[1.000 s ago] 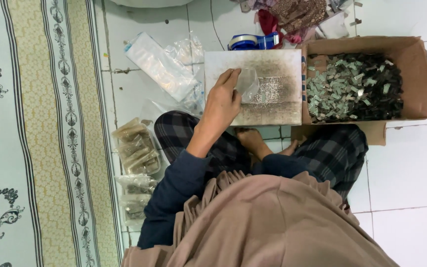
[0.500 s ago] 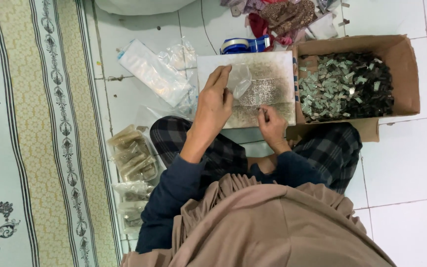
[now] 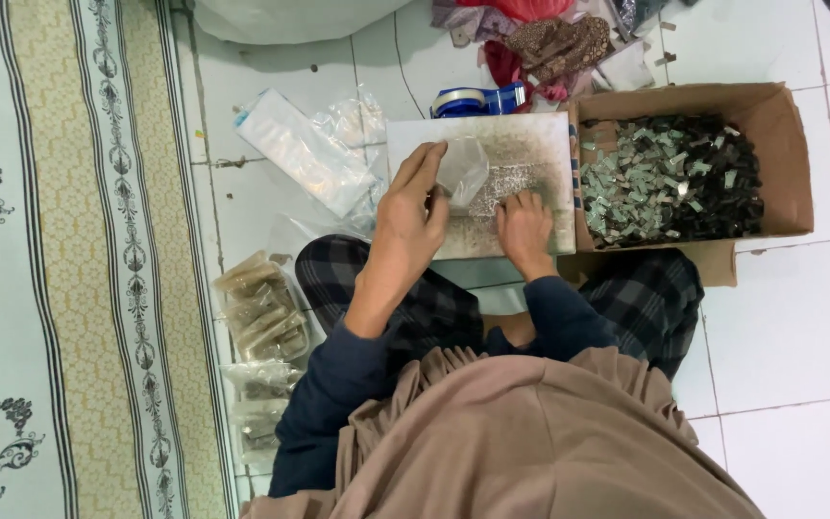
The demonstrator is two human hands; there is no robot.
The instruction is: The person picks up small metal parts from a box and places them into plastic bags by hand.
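Holding a small clear plastic bag point(image 3: 461, 169) pinched in its fingertips, my left hand point(image 3: 408, 226) sits over the near-left part of a flat grey board point(image 3: 521, 144) that rests across my lap and the floor. The bag lies just ahead of that hand, its mouth turned toward the right, so its long axis runs roughly across the board toward my right hand point(image 3: 524, 226). That hand rests palm-down with fingers curled on a scatter of tiny pale pieces point(image 3: 492, 187) on the board; whether it grips any I cannot tell. The left hand is plainly the nearer to the bag; the right sits just beside its opening. The bag looks thin, crinkled, see-through and nearly empty. A cardboard box point(image 3: 780, 115) of small grey-green and black bits stands touching the board's right edge.
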